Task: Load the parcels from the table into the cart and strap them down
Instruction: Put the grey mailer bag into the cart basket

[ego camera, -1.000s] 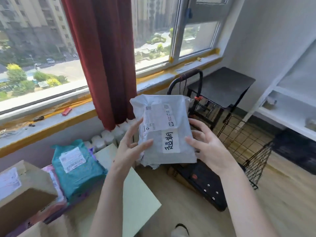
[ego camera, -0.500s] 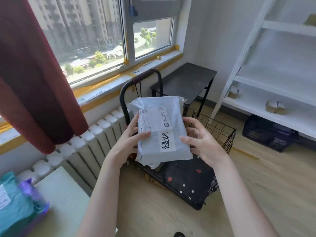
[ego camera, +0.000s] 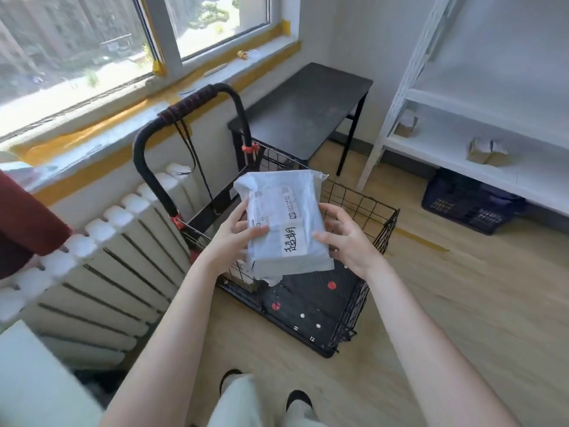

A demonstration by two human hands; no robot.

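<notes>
Head view: grey parcel point(ego camera: 284, 223) (white-labelled, crinkled).

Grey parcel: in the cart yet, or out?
Out. The left hand and right hand hold the grey parcel above the cart, not set down.

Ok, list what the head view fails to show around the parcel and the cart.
Head view:
- grey parcel label's small print: too small, blurred.
- cart floor, far-left part: hidden by the parcel and left hand.
- right hand: grip or mere touch unclear; fingers lie past the parcel's edge.
- table: cut off by the bottom-left edge.
</notes>
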